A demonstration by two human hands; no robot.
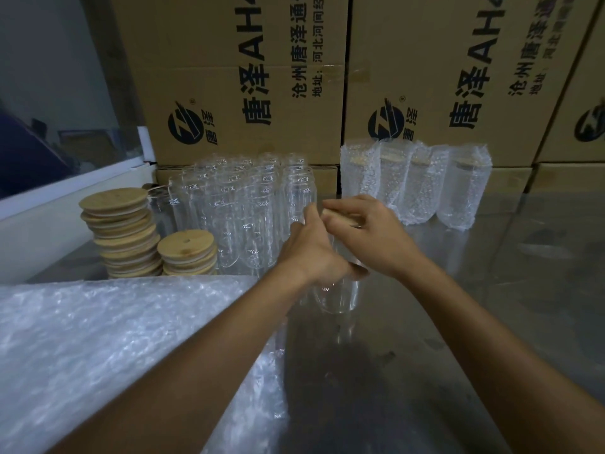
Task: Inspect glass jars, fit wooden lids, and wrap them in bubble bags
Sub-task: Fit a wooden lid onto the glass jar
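Held jar: a clear glass jar [337, 296] stands upright on the counter at the centre, between both hands.
Left hand [311, 247]: curled round the jar's upper body, gripping it.
Right hand [373, 237]: fingers pinch a round wooden lid [340, 219] at the jar's mouth; whether the lid is fully seated cannot be told.
Behind-left of the held jar: a tight cluster of empty clear glass jars [242, 208], just beyond the left hand's fingers.
Left of that cluster: two stacks of round wooden lids [124, 234], the taller leaning, the shorter one [188, 253] showing a small hole in its top lid.
Behind-right of the held jar: four jars wrapped in bubble bags [415, 185], standing in a row, lids visible inside.
Near-left of the held jar: a pile of clear bubble bags [98, 348], under the left forearm.
Counter: dull grey metal counter [491, 273], reflective, smudged.
Room: printed brown cardboard cartons [248, 77] stacked along the back; a white-framed glass panel [65, 132] to the far left.
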